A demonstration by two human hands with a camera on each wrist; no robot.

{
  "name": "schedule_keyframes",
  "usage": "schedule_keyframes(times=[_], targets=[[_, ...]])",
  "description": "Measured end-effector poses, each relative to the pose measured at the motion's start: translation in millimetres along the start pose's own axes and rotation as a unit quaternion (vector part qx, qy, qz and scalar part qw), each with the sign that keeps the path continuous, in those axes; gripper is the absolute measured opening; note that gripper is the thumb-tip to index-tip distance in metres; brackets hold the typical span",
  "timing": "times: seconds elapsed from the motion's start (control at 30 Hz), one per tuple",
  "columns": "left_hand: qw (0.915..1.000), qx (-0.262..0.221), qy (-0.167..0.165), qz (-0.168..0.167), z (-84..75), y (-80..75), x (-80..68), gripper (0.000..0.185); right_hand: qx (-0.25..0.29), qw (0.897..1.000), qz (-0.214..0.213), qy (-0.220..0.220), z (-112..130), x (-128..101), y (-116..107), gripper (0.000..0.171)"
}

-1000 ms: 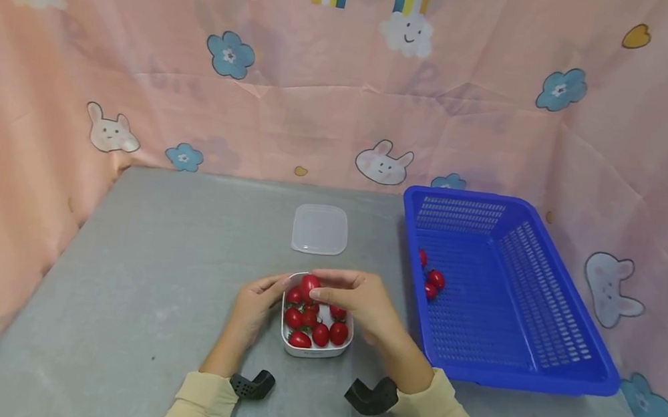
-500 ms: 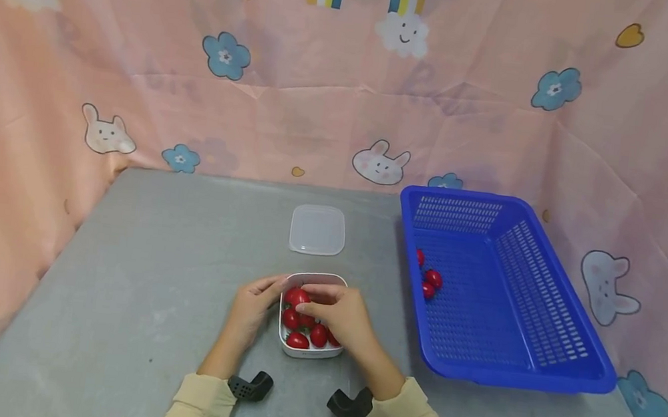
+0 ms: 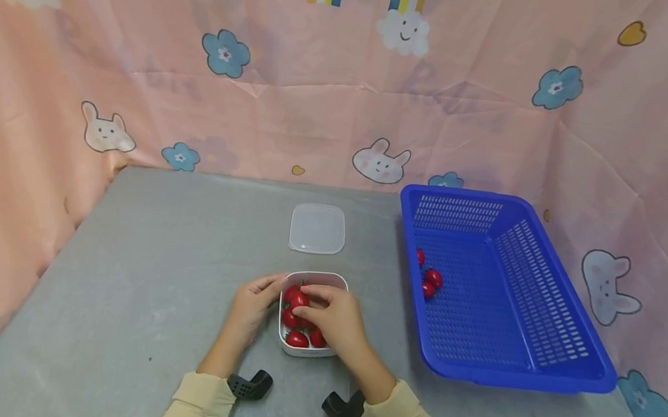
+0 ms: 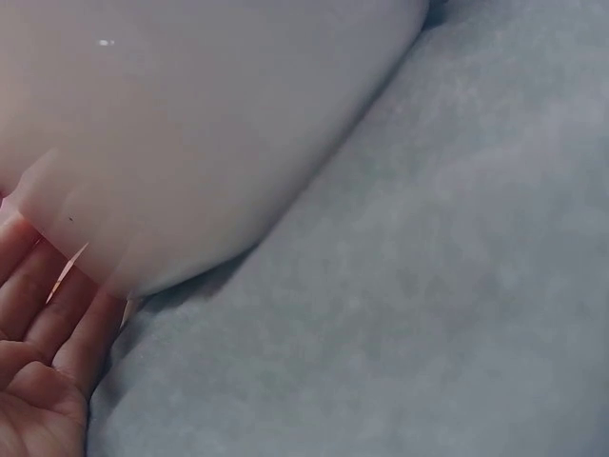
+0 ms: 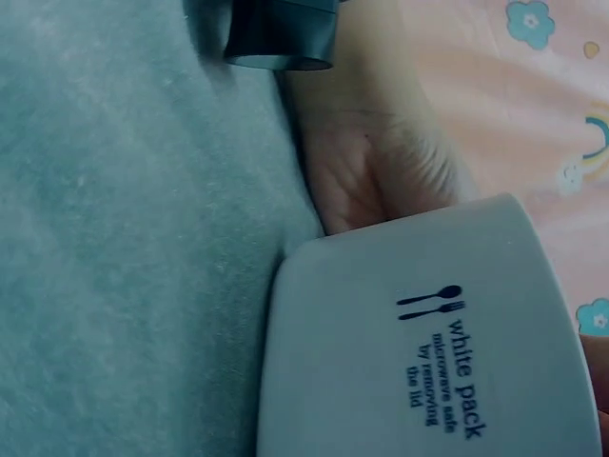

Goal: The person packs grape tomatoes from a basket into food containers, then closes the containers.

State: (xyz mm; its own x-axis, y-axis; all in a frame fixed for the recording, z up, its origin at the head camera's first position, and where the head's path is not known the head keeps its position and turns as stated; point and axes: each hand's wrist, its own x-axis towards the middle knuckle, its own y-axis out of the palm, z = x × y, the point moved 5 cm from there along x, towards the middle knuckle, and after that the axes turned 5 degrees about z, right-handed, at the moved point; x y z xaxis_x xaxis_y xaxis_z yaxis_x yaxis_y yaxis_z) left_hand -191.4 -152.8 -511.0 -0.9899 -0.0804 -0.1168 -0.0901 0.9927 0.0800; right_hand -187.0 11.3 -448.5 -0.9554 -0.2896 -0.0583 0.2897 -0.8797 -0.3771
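A white, square food container (image 3: 308,352) stands in front of me in the head view, with several red cherry tomatoes (image 3: 297,339) inside. My left hand (image 3: 248,308) rests against its far left corner; in the left wrist view those fingers (image 4: 71,314) lie fairly straight along the outer wall. My right hand (image 3: 338,320) reaches over the container from the right, thumb and fingers pinching one cherry tomato (image 3: 299,299) low at the left side. The right hand hides part of the contents. Printing shows on the container wall (image 5: 428,362) in the right wrist view, where the right fingers are mostly hidden.
A clear square lid (image 3: 318,229) lies on the grey table (image 3: 186,241) beyond the container. At the right stands a blue perforated basket (image 3: 517,377) with a few cherry tomatoes (image 3: 433,278) by its left wall. Pink printed cloth (image 3: 294,117) surrounds the table.
My right hand has moved left and down into the container with the pinched cherry tomato, which now sits lower among the others. The left hand has stayed at the corner.
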Motion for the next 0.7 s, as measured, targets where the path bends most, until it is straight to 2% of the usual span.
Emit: schedule_keyframes(times=[0.4, 0.57, 0.7], targets=[[1.0000, 0.001, -0.004, 0.004, -1.5, -0.3, -0.1, 0.031, -0.019, 0.999, -0.001, -0.028, 1.3, -1.4, 3.6, 0.033], [0.9999, -0.009, -0.003, 0.006, 0.3, 0.4, 0.8, 0.032, 0.034, 0.999, -0.015, -0.029, 3.5, -2.5, -4.1, 0.034], [0.9999, -0.014, -0.004, 0.001, 0.9, 0.1, 0.7, 0.032, 0.078, 0.996, -0.036, -0.025, 18.5, -3.7, -21.2, 0.034]])
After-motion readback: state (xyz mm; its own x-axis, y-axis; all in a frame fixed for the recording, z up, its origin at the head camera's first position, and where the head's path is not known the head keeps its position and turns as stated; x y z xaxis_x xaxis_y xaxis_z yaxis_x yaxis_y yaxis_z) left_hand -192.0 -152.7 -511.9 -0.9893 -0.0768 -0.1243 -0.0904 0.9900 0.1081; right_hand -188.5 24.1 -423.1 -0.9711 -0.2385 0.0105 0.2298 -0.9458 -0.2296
